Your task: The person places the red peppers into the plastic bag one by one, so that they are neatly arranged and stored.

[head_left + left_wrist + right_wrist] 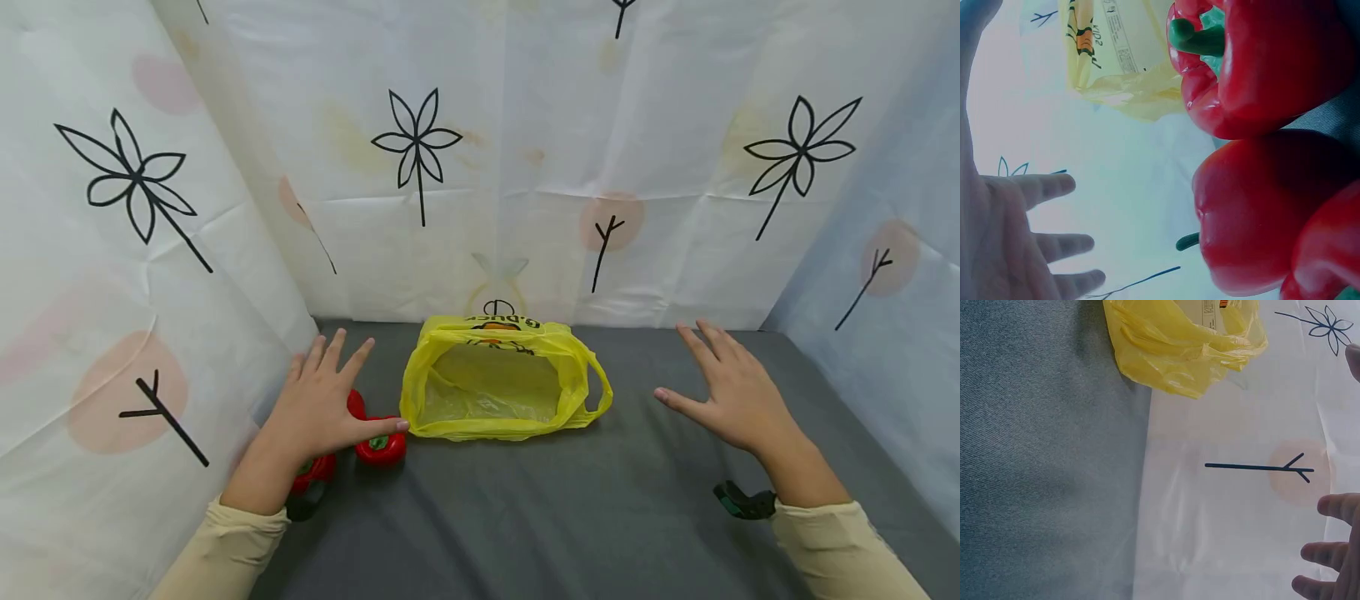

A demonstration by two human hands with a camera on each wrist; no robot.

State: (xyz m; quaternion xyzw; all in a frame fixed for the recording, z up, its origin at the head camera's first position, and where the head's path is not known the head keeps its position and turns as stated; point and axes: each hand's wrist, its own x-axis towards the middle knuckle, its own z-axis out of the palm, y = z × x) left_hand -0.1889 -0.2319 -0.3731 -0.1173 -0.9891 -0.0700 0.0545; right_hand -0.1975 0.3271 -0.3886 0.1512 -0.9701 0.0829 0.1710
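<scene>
A yellow plastic bag (491, 429) stands on the grey cloth with its mouth spread wide and a loop handle out to the right. My left hand (318, 412), fingers spread, hovers over several red bell peppers and holds nothing. One bell pepper (381, 452) lies by the bag's left corner, beside my thumb; another bell pepper (318, 475) is partly hidden under the wrist. In the left wrist view, a bell pepper (1291, 62) with a green stem is close to the camera. My right hand (738, 400) is held in the air right of the bag, fingers spread, nothing in it.
White curtains (525, 167) printed with black flowers and twigs enclose the back and both sides. A grey cloth (555, 517) covers the table. Dark wrist straps (742, 500) show near the sleeves.
</scene>
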